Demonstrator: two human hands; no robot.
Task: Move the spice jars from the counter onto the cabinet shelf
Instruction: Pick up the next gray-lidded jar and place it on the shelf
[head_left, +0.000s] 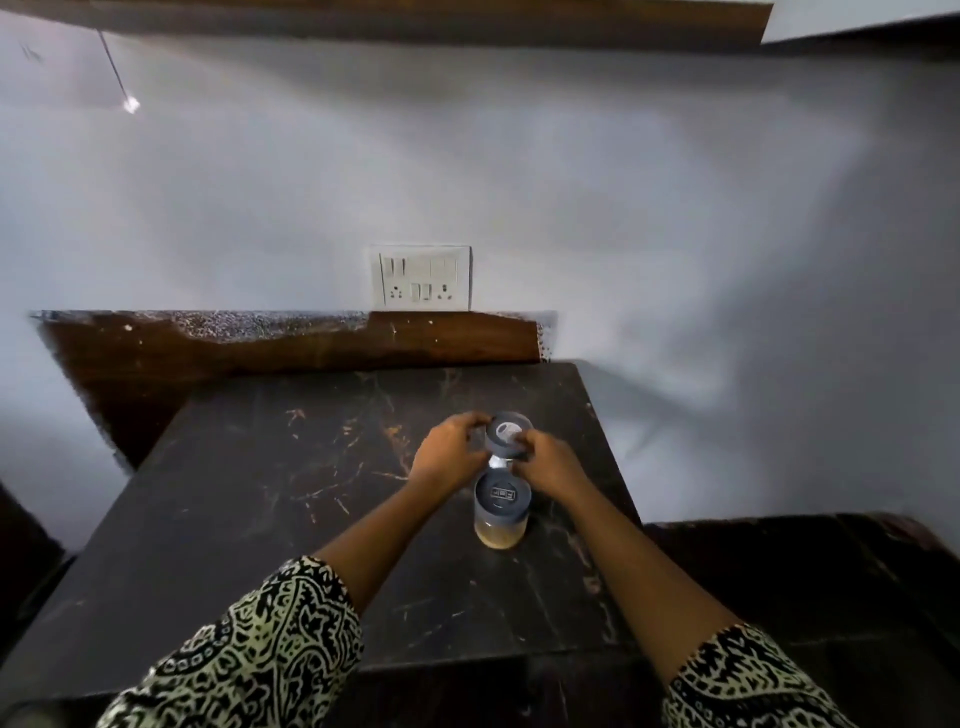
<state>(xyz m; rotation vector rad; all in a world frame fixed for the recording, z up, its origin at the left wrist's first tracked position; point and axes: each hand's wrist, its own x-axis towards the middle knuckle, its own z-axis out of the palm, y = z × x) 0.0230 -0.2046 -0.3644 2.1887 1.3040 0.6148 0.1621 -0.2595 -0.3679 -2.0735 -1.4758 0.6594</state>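
Two clear spice jars with grey lids stand close together on the dark marble counter (249, 499). The far jar (508, 434) has both my hands around it: my left hand (451, 452) grips its left side and my right hand (546, 460) its right side, just below the lid. Most of its body is hidden by my fingers. The near jar (501, 512) holds a yellowish powder and stands free, just in front of my hands. The underside of a wooden cabinet (415, 26) runs along the top of the view; its shelf is out of sight.
A white switch and socket plate (421, 278) is on the wall behind the counter. A brown wooden backsplash (260, 348) lines the counter's far edge. A lower dark surface (810, 582) lies to the right, past the counter's right edge.
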